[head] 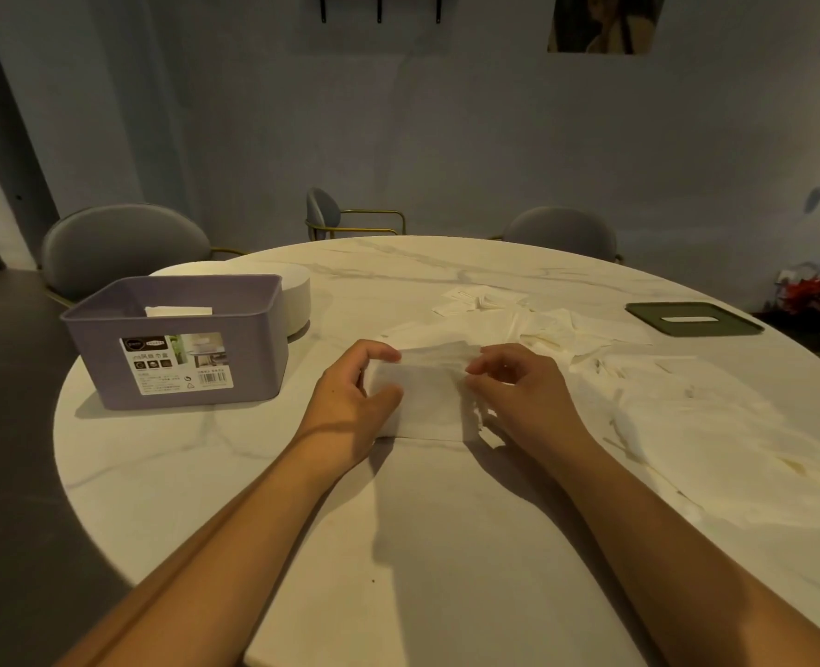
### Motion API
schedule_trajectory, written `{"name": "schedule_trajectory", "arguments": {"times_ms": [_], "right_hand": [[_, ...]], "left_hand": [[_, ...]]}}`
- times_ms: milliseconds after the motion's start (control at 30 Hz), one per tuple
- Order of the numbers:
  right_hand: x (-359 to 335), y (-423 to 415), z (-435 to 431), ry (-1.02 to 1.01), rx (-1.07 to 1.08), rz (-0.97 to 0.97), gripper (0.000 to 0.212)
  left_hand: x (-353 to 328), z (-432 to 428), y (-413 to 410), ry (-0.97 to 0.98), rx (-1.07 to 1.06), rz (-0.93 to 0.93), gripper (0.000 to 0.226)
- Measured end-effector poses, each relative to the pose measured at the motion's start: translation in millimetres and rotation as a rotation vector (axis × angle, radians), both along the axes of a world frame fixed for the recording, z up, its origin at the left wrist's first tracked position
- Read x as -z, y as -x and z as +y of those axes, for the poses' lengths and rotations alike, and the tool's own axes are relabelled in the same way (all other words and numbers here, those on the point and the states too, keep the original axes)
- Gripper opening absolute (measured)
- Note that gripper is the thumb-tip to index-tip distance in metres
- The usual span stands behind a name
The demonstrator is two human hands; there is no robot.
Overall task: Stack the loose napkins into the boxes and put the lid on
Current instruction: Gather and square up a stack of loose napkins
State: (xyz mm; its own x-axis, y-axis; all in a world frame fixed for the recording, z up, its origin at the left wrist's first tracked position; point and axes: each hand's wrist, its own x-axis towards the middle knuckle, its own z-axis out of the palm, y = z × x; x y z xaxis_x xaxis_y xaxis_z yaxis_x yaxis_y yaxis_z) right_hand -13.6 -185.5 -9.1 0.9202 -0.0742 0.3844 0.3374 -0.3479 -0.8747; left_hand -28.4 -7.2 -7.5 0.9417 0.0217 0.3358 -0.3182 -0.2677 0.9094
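A folded white napkin (429, 394) lies on the marble table (398, 546) in front of me. My left hand (350, 402) grips its left end between curled fingers and thumb. My right hand (518, 392) pinches its right edge. A purple open box (181, 349) with a label stands at the left, and a white napkin (177, 311) shows inside it. Several loose napkins (533, 324) are spread behind and to the right of my hands. A dark green lid (691, 318) with a slot lies flat at the far right.
A round white container (297, 296) stands right behind the purple box. Three grey chairs (124, 247) ring the table's far side. More thin napkins (715, 426) cover the table's right part. The table edge curves close at the left.
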Motion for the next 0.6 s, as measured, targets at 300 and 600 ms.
{"name": "schedule_trajectory", "arguments": {"times_ms": [300, 600], "right_hand": [[-1.5, -5.9, -0.7, -0.174, -0.102, 0.146, 0.035], [-4.4, 1.0, -1.6, -0.074, -0.036, 0.007, 0.013]], "left_hand": [[-4.9, -0.1, 1.7, 0.225, 0.026, -0.006, 0.044], [-8.5, -1.5, 6.9, 0.193, 0.028, -0.030, 0.043]]}}
